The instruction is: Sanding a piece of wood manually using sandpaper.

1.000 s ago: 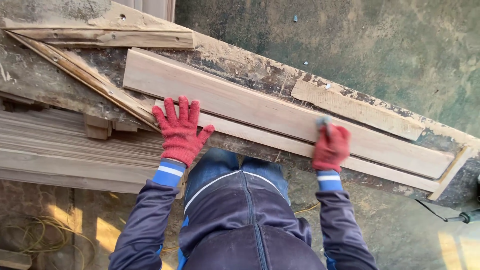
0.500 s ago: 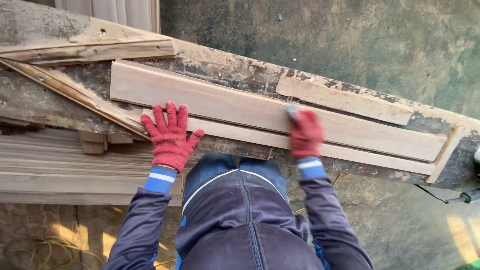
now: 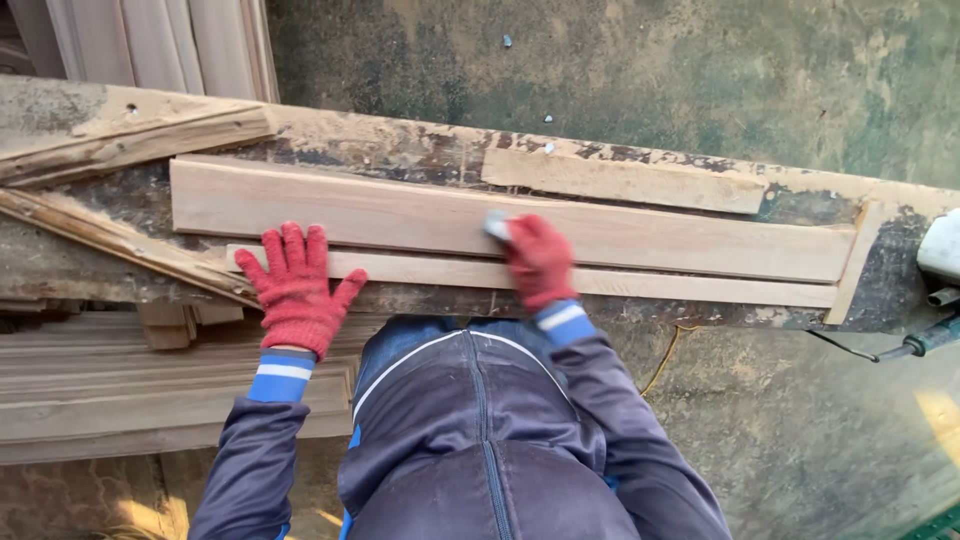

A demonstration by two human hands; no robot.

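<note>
Broadly, the bench [image 3: 420, 150] fills the frame, a worn, paint-flaked top running left to right with a slight downward slope toward the right. On it lies the wide board [image 3: 400, 215], pale and clean, its long axis along the bench, one end pointing left toward the scrap battens [image 3: 120, 145] and the other reaching the short stop strip [image 3: 850, 262] at the right. Just beside it, on the near edge and touching it, lies the narrow strip [image 3: 650, 285], parallel and of similar length. A shorter plank [image 3: 620, 180] lies along the far edge.

The step in hand looks like rubbing down the wide board's face: the left hand [image 3: 295, 290] lies flat, fingers spread and released, pressing on the narrow strip's left end near the bench edge, while the right hand [image 3: 538, 262] is clenched round a small grey pad [image 3: 496, 226], probably abrasive, set on the board near its middle. Both wear red knit gloves.

As a judgement, the next move calls for even pressure along the grain, strokes kept parallel to the long axis, and the left hand bracing so neither piece slides. At the far right a power tool [image 3: 940, 255] and its cable [image 3: 915, 345] are partly in view, well apart from the hands
</note>
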